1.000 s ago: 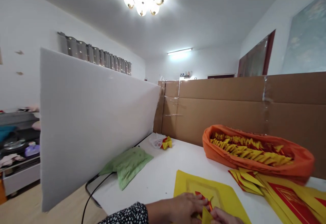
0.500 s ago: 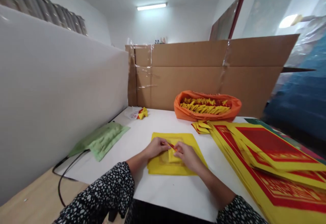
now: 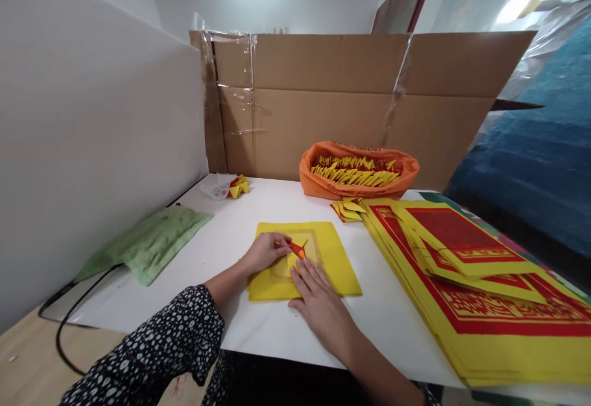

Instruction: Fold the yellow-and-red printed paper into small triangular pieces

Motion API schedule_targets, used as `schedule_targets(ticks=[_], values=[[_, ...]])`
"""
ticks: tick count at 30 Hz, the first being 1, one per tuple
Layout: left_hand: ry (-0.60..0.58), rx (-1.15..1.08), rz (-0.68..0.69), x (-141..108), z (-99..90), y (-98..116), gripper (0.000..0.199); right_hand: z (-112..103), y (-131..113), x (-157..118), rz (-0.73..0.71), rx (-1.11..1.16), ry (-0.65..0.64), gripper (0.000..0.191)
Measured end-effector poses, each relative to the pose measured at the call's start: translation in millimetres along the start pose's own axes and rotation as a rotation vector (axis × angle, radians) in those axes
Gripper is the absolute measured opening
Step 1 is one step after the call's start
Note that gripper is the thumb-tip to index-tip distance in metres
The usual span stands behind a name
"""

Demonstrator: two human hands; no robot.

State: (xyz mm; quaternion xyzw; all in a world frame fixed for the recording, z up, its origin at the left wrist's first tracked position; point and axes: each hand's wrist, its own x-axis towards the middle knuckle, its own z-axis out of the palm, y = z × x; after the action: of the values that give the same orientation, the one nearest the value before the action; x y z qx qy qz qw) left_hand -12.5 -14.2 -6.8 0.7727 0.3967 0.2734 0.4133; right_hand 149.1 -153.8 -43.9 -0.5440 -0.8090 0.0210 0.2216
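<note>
A square stack of yellow paper sheets [image 3: 339, 270] lies on the white tabletop in front of me. On its middle rests a small partly folded piece of joss paper [image 3: 299, 249], yellow with a red fold showing. My left hand [image 3: 266, 252] is closed at the fingertips, pinching the upper left part of the folded paper. Flat across the lower right of the piece lies my right hand [image 3: 318, 298], its fingers stretched out and the fingertips touching the fold. Part of the folded piece is hidden under those fingers.
An orange fabric bag [image 3: 318, 187] holds many yellow folded pieces. Several folded pieces [image 3: 349, 209] lie before it. Large red-and-yellow printed sheets [image 3: 466, 307] are stacked at right. A green cloth [image 3: 152, 239] and a plastic bag [image 3: 218, 188] are at left. Cardboard [image 3: 323, 110] stands behind.
My right hand has gone from pinching the small paper to lying flat with fingers extended on it. My left hand still pinches it. The view has tilted down.
</note>
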Motion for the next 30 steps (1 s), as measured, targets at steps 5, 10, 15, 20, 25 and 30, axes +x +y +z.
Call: schedule_targets(ticks=[5,10,15,20,25,30], values=[[0.005,0.007,0.030,-2,2.2,-1,0.016,-4,2,2,0.001,-0.004,-0.058,0.064],[0.000,-0.027,0.022,-4,5.0,-2,0.014,-6,1,1,-0.006,-0.027,-0.093,0.065],[0.002,0.027,0.042,-5,5.2,0,0.010,-7,2,2,0.002,-0.024,-0.128,0.066],[0.003,0.036,0.050,-6,5.8,1,0.010,-8,2,4,0.034,-0.015,-0.176,0.063],[0.034,0.152,0.157,-5,7.8,1,0.010,-19,-3,6,0.083,0.025,-0.276,0.063],[-0.067,0.248,0.236,2,1.9,2,0.033,-34,-8,6,0.136,0.129,-0.322,0.072]])
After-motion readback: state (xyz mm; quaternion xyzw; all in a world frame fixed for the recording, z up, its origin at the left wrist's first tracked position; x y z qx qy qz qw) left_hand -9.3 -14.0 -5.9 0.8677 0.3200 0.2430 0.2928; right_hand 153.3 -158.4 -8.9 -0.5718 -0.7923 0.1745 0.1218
